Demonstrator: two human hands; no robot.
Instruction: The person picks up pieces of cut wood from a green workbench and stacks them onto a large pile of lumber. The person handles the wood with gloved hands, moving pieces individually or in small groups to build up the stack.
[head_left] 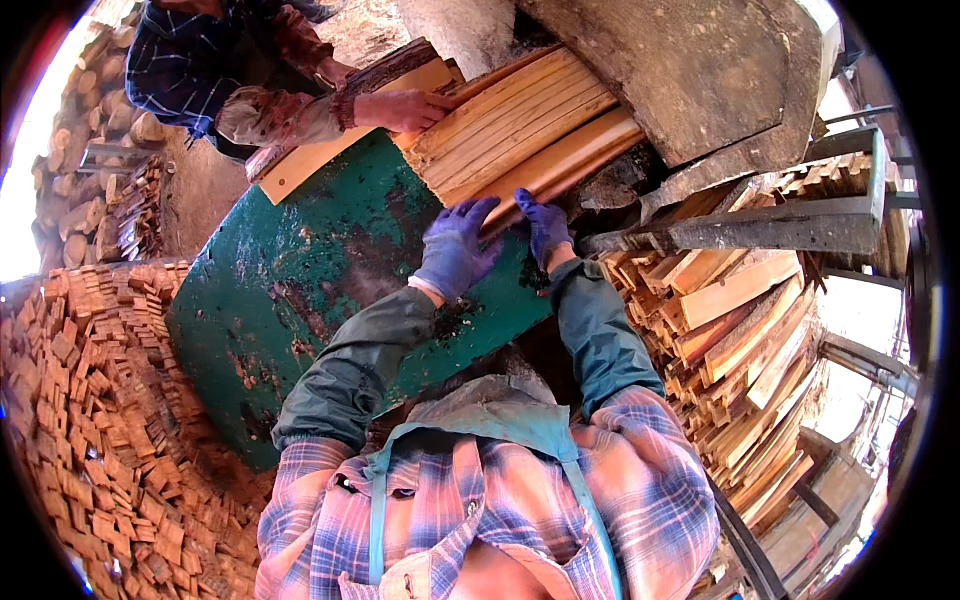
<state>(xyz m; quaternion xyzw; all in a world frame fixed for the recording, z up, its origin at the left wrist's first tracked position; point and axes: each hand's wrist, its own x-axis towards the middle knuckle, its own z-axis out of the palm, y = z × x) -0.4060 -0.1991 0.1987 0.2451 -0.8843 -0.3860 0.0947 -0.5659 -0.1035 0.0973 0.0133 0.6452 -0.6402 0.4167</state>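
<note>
My left hand (455,250), in a purple-blue glove, is at the near end of a reddish-edged wooden board (575,160), its fingers and thumb around the corner. My right hand (545,228), gloved alike, has its fingers on the right edge of the same board. Left of that board, several pale wooden boards (510,125) lie side by side over the far edge of a green metal table (300,290). A co-worker's hand (405,108) rests at the left side of these boards. My palms and the board's underside are hidden.
A bark-edged plank (350,125) lies by the co-worker, who stands far left. A large brown worn plate (690,80) rises beyond the boards. A metal bar (770,228) juts in at right above stacked split wood (740,320). Small wood blocks (120,420) are piled at left.
</note>
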